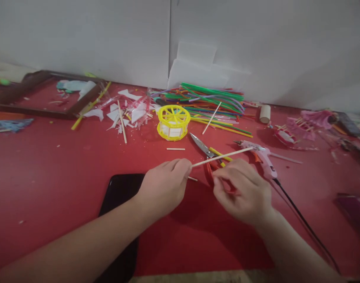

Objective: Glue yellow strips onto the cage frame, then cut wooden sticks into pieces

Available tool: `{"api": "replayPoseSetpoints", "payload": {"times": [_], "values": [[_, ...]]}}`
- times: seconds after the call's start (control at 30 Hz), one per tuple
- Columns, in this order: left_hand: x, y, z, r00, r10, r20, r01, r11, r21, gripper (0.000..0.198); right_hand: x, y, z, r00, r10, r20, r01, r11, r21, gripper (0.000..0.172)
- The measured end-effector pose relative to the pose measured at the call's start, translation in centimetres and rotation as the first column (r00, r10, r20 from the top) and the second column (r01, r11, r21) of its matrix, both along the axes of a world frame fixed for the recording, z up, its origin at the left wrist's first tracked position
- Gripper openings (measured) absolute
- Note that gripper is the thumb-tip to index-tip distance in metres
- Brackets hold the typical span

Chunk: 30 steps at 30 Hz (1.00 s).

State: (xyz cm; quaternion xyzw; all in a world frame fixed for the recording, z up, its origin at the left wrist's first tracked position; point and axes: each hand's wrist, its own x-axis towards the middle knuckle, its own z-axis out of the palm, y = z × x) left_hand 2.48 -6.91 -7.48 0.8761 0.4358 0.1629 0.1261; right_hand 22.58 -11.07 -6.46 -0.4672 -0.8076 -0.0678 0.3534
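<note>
My left hand (168, 182) is closed around a thin wooden stick (221, 157), which slants up to the right. A short end of a stick shows just below that hand. Over the red handles of a pair of scissors (201, 145), my right hand (244, 190) has its fingers curled, thumb and forefinger close together. Whether those fingers grip anything is hidden. The scissors point up-left, with short yellow pieces (216, 152) beside the blades. Beyond my hands stands a small round yellow frame (173, 122) with spokes on top and white inside.
A pink glue gun (264, 157) with a black cord lies right of my right hand. A black phone-like slab (121, 228) lies under my left forearm. Colourful pipe cleaners (206, 98), white scraps (138, 112) and a dark frame (47, 112) line the back. One short stick (176, 149) lies mid-table.
</note>
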Motion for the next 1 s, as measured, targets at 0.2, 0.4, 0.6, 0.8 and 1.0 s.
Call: {"api": "replayPoseSetpoints", "payload": {"times": [0.2,0.4,0.6,0.8,1.0], "values": [[0.4,-0.2,0.1,0.984,-0.161,-0.079,0.159,0.987,-0.032,0.020,-1.4,0.1,-0.5,0.993,-0.039,0.110,0.033,0.998,0.054,0.013],[0.7,-0.4,0.3,0.971,-0.146,-0.188,0.143,0.989,-0.026,0.018,-0.6,0.5,-1.0,0.993,0.019,0.114,-0.007,0.994,-0.111,0.012],[0.7,-0.5,0.3,0.964,-0.180,-0.195,0.186,0.982,0.016,0.020,-0.7,0.3,-0.9,0.993,0.079,0.082,-0.066,0.986,-0.154,0.013],[0.5,-0.4,0.6,0.958,-0.212,-0.194,0.203,0.977,-0.068,0.022,-1.0,0.0,-0.9,0.994,0.085,0.066,-0.075,0.987,-0.141,0.014],[0.4,-0.6,0.5,0.962,-0.211,-0.174,0.212,0.977,-0.013,0.024,-1.3,-0.3,-0.9,0.996,0.072,0.051,-0.064,0.989,-0.137,0.013]]}}
